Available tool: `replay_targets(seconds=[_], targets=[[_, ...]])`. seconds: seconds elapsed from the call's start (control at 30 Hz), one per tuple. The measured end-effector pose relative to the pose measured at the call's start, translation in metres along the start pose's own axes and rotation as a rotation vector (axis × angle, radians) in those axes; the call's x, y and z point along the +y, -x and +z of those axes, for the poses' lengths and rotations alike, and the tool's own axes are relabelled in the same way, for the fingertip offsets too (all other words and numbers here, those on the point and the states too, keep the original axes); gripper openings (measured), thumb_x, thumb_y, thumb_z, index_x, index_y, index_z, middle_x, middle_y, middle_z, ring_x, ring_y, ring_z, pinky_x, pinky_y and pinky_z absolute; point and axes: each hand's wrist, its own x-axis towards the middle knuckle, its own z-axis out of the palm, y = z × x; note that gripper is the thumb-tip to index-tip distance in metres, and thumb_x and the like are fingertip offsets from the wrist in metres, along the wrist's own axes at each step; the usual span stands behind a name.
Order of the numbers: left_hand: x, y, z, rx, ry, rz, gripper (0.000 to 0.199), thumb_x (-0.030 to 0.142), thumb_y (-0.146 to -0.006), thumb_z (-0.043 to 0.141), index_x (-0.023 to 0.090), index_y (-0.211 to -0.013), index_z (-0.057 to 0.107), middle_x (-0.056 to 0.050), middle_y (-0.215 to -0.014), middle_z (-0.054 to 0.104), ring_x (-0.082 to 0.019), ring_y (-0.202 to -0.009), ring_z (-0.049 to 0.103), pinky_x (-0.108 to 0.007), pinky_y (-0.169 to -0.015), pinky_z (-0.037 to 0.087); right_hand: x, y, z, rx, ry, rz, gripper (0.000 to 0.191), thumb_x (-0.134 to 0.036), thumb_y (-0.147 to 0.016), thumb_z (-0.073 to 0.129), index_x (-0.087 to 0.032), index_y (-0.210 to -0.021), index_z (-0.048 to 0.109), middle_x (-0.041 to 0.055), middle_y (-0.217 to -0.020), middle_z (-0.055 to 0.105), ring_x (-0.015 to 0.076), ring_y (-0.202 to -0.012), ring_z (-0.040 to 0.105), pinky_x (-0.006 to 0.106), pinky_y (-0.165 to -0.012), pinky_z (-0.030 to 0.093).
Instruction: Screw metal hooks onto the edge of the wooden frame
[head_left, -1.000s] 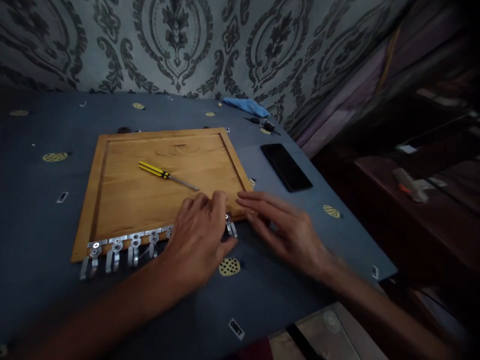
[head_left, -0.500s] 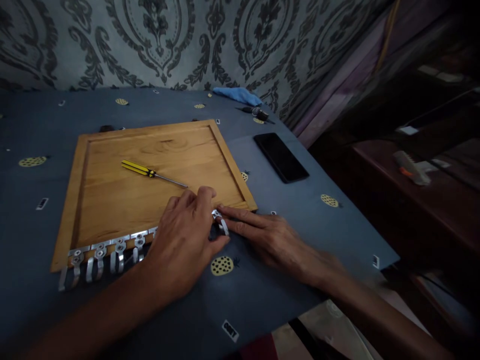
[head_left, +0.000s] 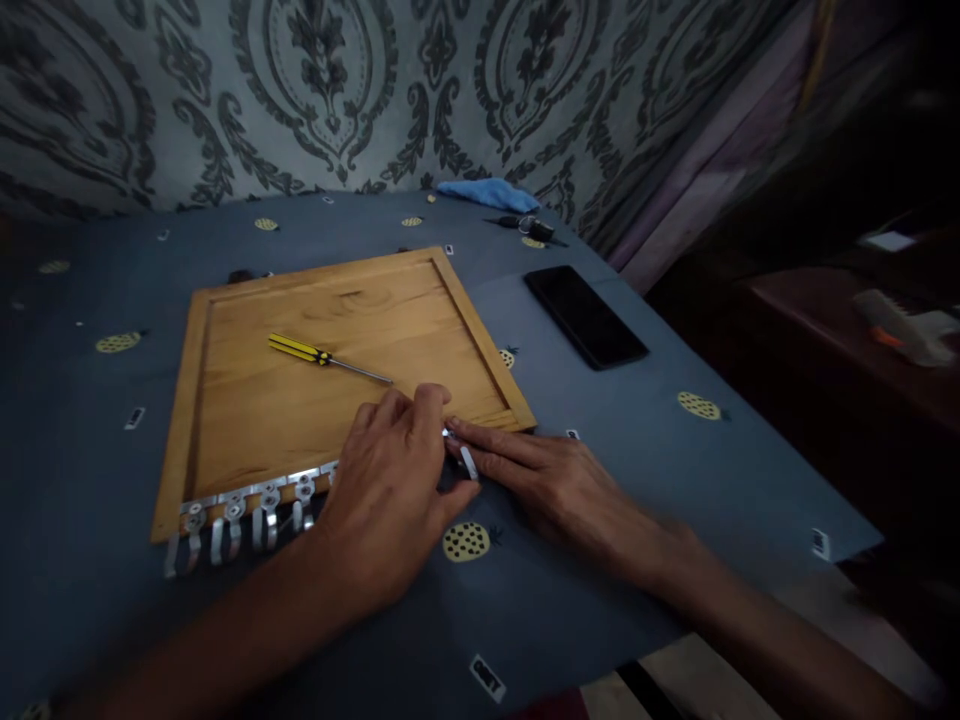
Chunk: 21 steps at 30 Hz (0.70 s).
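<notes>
A wooden framed board [head_left: 300,400] lies on the table, with a metal hook rail [head_left: 271,488] along its near edge. Several paired hooks of the rail hang over the edge toward me. My left hand [head_left: 394,485] is curled over the right part of the rail, hiding much of it. My right hand [head_left: 551,485] comes in from the right, its index and middle fingers pressed at the rail's right end by the last hook, close to my left fingertips. What the left fingertips pinch is partly hidden. A yellow-and-black screwdriver [head_left: 322,357] rests on the board, above my left hand.
A black phone [head_left: 585,315] lies right of the board. Behind it are a blue cloth [head_left: 489,194] and a dark keyring bundle [head_left: 532,228]. A small dark object [head_left: 240,276] sits at the board's far edge. The table's right edge borders a dark area with furniture.
The view has shifted, so the board and table things appear farther right. Both hands stay at the rail's right end, with only slight finger movement.
</notes>
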Motion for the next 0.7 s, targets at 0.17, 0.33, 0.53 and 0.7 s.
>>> replay_targets(seconds=[0.17, 0.33, 0.53, 0.7], targets=[[-0.016, -0.008, -0.033, -0.012, -0.109, 0.056, 0.036, 0.028, -0.085, 0.066, 0.022, -0.116, 0.048, -0.008, -0.121, 0.063, -0.028, -0.11, 0.058, -0.045, -0.089, 0.05, 0.003, 0.001, 0.004, 0.043, 0.062, 0.002, 0.05, -0.002, -0.093, 0.043, -0.023, -0.137, 0.055, 0.008, -0.14, 0.059, 0.0208, -0.103, 0.072, 0.034, -0.075, 0.063], [-0.079, -0.031, -0.081, 0.093, -0.34, 0.021, 0.025, 0.019, -0.09, 0.043, 0.021, -0.11, 0.06, -0.01, -0.118, 0.065, -0.031, -0.119, 0.052, -0.052, -0.101, 0.041, 0.004, 0.001, 0.005, 0.062, 0.049, -0.001, 0.054, 0.0, -0.091, 0.041, -0.025, -0.137, 0.056, 0.0062, -0.139, 0.059, 0.0206, -0.105, 0.071, 0.035, -0.078, 0.064], [-0.132, -0.042, -0.088, -0.08, -0.328, 0.086, 0.021, 0.027, -0.086, 0.045, 0.024, -0.096, 0.064, -0.008, -0.101, 0.067, -0.029, -0.102, 0.058, -0.047, -0.093, 0.043, 0.003, 0.001, 0.004, -0.002, 0.047, 0.03, 0.062, 0.004, -0.086, 0.043, -0.025, -0.139, 0.053, 0.0055, -0.144, 0.054, 0.0215, -0.107, 0.071, 0.035, -0.076, 0.063], [-0.127, -0.034, -0.103, -0.105, -0.263, 0.069, 0.019, 0.04, -0.089, 0.05, 0.026, -0.088, 0.062, -0.004, -0.086, 0.064, -0.024, -0.083, 0.058, -0.038, -0.076, 0.044, 0.001, 0.0, 0.003, 0.002, 0.059, 0.04, 0.061, 0.005, -0.084, 0.041, -0.023, -0.138, 0.055, 0.0047, -0.145, 0.053, 0.0213, -0.106, 0.071, 0.034, -0.076, 0.062]])
